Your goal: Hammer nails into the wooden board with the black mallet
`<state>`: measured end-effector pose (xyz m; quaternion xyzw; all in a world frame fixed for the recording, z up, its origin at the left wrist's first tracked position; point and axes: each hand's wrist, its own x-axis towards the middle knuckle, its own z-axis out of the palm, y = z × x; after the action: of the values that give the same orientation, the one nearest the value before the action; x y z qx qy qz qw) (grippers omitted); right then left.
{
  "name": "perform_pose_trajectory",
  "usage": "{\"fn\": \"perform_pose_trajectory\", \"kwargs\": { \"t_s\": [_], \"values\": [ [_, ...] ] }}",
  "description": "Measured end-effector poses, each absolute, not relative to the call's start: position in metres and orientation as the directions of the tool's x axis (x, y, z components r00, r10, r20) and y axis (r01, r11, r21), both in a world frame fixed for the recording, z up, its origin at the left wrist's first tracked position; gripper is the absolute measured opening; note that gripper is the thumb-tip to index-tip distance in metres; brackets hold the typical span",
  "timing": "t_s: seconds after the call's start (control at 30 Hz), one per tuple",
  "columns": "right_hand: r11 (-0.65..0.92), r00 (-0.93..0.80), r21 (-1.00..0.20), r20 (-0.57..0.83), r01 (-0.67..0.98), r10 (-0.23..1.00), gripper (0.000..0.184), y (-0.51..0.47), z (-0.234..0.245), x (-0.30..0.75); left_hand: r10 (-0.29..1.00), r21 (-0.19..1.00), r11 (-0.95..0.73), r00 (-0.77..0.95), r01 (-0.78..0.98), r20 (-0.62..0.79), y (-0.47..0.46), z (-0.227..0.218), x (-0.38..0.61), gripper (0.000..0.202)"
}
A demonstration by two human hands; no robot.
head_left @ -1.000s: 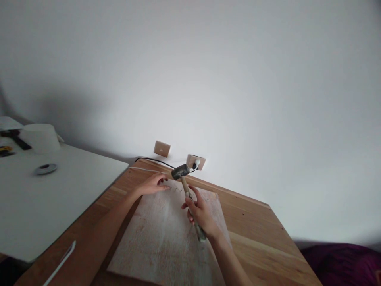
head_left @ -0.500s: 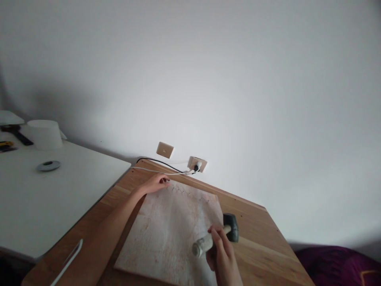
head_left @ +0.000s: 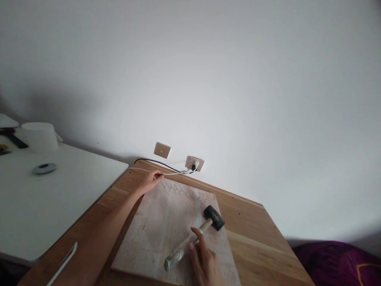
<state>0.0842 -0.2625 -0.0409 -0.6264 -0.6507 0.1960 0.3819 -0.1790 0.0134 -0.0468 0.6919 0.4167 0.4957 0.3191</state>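
Observation:
My left hand rests at the far left corner of a pale, stained board, fingertips pinched together. What they hold, if anything, is too small to make out. A row of small zigzag marks or pieces runs along the board's far edge, beside that hand. On the right part of the board lies a mallet with a black head and a pale, wrapped handle. Over its handle is my right hand, thumb and index finger apart and loose, the index finger stretched across the handle.
The board lies on a wooden table against a white wall. Cables run to a wall socket. At left, a white table bears a white roll and a grey ring-shaped roll. Purple fabric sits at lower right.
The mallet has come left and down onto the board, its handle turned toward the lower left. My right hand moved left and its grip loosened. My left hand shifted slightly left.

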Motion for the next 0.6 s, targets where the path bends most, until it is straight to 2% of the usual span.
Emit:
{"fn": "perform_pose_trajectory", "kwargs": {
  "t_s": [0.1,0.17,0.27,0.33,0.43,0.6],
  "values": [
    [0.251,0.051,-0.602,0.439,0.758,0.897,0.039,-0.270,-0.053,0.106,0.872,0.821,-0.466,0.015,0.331,0.489,0.021,-0.059,-0.183,0.021],
    [0.310,-0.022,-0.428,0.558,0.849,0.829,0.036,-0.271,-0.061,0.126,0.854,0.782,-0.465,-0.020,0.414,0.519,0.023,-0.063,-0.187,0.016],
    [0.267,-0.116,-0.180,0.585,0.947,0.803,0.044,-0.273,-0.076,0.157,0.842,0.712,-0.448,-0.011,0.540,0.539,0.022,-0.065,-0.190,0.014],
    [0.235,-0.162,-0.055,0.573,0.971,0.804,0.049,-0.274,-0.087,0.171,0.844,0.661,-0.404,-0.021,0.633,0.536,0.021,-0.064,-0.191,0.015],
    [0.258,-0.230,0.027,0.551,0.966,0.802,0.052,-0.275,-0.100,0.182,0.859,0.632,-0.318,-0.067,0.707,0.508,0.021,-0.062,-0.192,0.016],
    [0.211,-0.221,0.083,0.554,0.974,0.802,0.061,-0.275,-0.100,0.179,0.888,0.712,-0.273,-0.115,0.647,0.445,0.022,-0.059,-0.193,0.018]
  ]
}}
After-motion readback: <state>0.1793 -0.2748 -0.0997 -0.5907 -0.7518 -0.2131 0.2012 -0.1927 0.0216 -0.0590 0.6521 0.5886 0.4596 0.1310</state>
